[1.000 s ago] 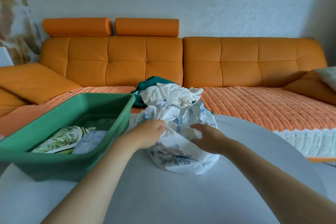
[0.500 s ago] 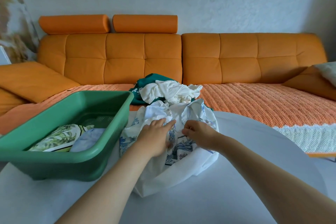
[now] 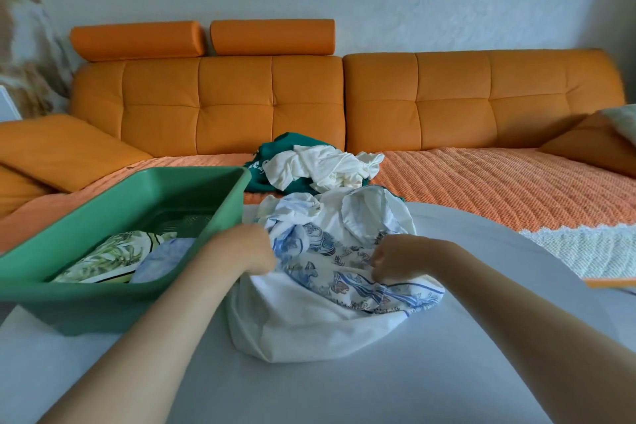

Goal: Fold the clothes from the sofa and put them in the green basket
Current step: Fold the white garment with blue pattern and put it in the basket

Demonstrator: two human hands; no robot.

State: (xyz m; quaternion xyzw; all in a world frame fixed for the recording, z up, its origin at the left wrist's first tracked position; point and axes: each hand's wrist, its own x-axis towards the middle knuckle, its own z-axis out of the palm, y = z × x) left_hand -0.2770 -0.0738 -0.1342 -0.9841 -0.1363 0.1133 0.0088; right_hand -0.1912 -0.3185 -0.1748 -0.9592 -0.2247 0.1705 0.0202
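A crumpled white garment with a blue print point(image 3: 330, 272) lies on the white table point(image 3: 344, 389) in front of me. My left hand point(image 3: 246, 251) grips its left edge, fingers curled into the cloth. My right hand point(image 3: 399, 260) pinches a fold on its right side. The green basket point(image 3: 103, 303) stands on the table at the left, touching the garment; inside lie a folded leaf-print piece point(image 3: 106, 256) and a pale blue piece point(image 3: 165, 260). On the orange sofa point(image 3: 275, 103) behind sits a pile of a white garment point(image 3: 323, 169) on a dark green one point(image 3: 272, 162).
An orange woven throw point(image 3: 499, 186) with a white lace edge covers the sofa seat. Orange cushions lie at the far left point(image 3: 58, 148) and far right point(image 3: 592, 144). The table's round edge curves off to the right.
Both hands have moved apart, pulling the printed garment wider across the table. More of the blue print shows than a second ago.
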